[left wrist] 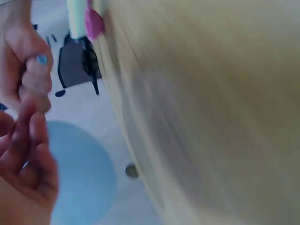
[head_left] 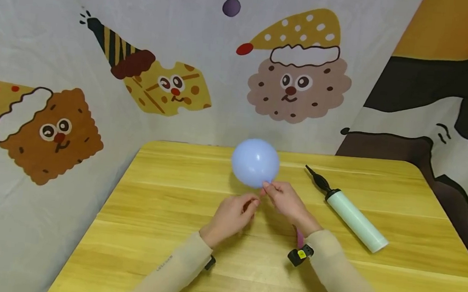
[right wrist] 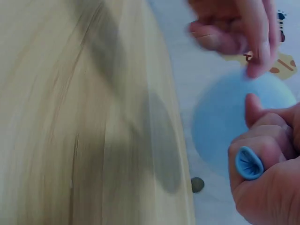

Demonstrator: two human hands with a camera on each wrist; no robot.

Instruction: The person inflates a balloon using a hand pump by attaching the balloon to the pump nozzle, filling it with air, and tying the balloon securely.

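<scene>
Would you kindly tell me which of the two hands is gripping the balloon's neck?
The right hand: the mouth of the balloon pokes from its grip, whereas the left hand merely hovers nearby.

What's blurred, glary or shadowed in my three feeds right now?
Head: mostly sharp, small bright highlight on the balloon, soft shadows under the arms; left wrist: hazy, tabletop grain smeared; right wrist: left hand blurred, dark shadows across the tabletop, balloon mouth fairly crisp.

Both our forearms (head_left: 179,266) reach in from the near side. Our left hand (head_left: 231,214), fingers loosely curled, hangs just left of our right hand (head_left: 286,201), whose fingers are folded tight.
</scene>
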